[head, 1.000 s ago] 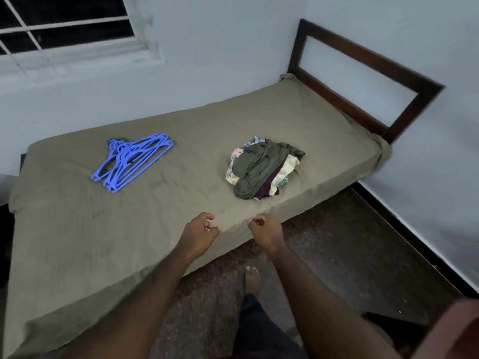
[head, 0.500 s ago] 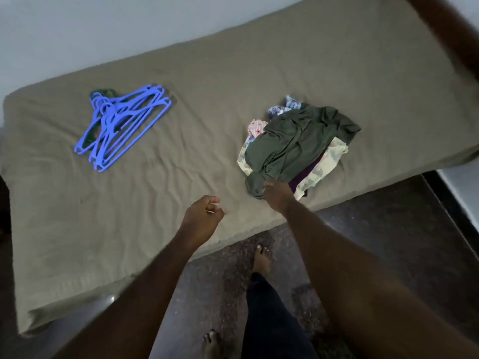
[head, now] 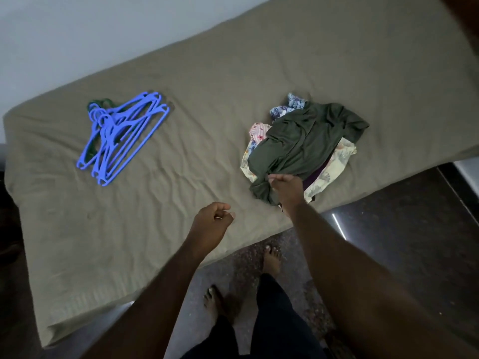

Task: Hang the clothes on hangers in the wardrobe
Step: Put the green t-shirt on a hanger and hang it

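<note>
On the bed (head: pixel 207 164), clothes pile (head: pixel 334 161) and blue hangers (head: pixel 114 125) lie well apart; I judge nothing hung yet. My right hand (head: pixel 287 187) grips the green garment (head: pixel 298 141) near the bed's front edge; my left hand (head: pixel 211 224) is loosely curled, empty.

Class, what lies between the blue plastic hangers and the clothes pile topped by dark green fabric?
In the head view, only bare, wrinkled olive bedsheet lies between blue plastic hangers and clothes pile.

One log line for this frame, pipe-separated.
phase: pick-up | right hand: pinches green garment, top of pile | left hand: idle, empty | blue hangers: on bed, untouched
</note>
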Action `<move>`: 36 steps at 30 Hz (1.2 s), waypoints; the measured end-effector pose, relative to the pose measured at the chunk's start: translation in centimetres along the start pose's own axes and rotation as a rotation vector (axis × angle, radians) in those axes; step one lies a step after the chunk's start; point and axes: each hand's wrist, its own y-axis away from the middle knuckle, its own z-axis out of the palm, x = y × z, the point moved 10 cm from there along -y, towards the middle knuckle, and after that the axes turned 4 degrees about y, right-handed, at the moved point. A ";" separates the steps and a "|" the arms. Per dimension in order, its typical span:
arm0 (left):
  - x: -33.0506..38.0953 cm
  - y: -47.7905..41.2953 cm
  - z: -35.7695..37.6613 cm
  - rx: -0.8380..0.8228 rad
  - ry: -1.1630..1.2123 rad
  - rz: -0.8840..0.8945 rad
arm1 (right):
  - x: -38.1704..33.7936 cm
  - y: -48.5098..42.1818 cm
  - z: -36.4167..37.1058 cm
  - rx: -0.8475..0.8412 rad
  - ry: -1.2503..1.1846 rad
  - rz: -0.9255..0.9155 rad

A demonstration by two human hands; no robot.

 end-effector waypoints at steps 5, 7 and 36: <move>3.0 -0.1 -1.6 0.032 0.175 0.041 | -5.6 9.3 4.5 -0.365 -0.176 -0.048; 4.3 -0.4 -2.2 0.016 0.262 0.010 | -7.5 13.9 5.7 -0.518 -0.296 -0.033; 4.8 1.0 -23.5 -0.153 -0.249 0.569 | -16.5 27.1 18.0 -0.190 -0.432 -0.038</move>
